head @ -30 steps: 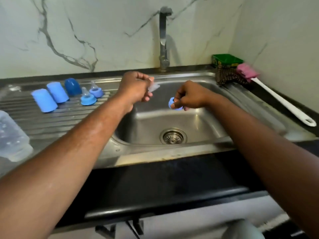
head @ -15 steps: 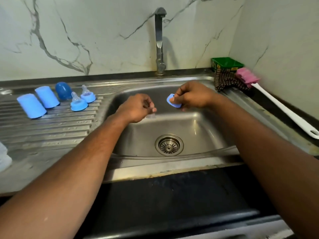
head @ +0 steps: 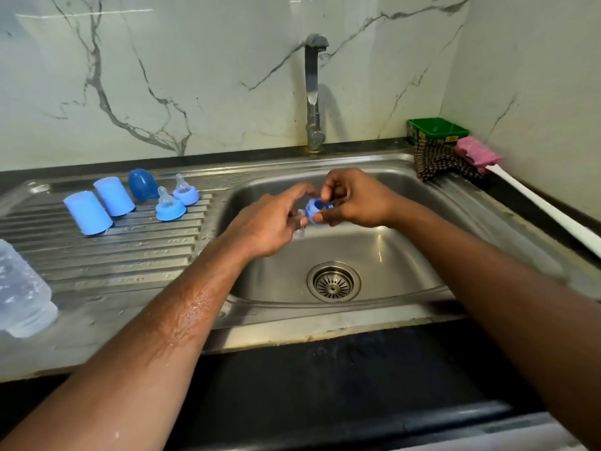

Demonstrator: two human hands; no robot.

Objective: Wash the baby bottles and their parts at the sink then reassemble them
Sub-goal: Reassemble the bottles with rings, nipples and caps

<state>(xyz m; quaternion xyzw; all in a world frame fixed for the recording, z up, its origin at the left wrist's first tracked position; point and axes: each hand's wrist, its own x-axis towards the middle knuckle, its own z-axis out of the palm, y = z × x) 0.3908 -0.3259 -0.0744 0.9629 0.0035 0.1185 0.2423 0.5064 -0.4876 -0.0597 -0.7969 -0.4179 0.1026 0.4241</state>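
Over the steel sink point(head: 422, 278), the right hand point(head: 354, 198) pinches a blue plastic collar point(head: 314, 211) and the left hand point(head: 265, 226) pinches a clear soft teat point(head: 299, 227) beside it. Reassembly seems underway: two teat assemblies point(head: 170, 206), ribbed caps point(head: 87, 212) and a clear bottle point(head: 19, 294) wait on the drainboard.

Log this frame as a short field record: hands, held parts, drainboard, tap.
left hand: holds a clear teat, mostly hidden by the fingers
right hand: grips a blue collar ring
position: both hands meet over the sink basin, teat at the ring
drainboard: two light blue caps, one dark blue cap, two assembled teat-and-ring sets
clear bottle: lying at the far left edge
tap: no water visible
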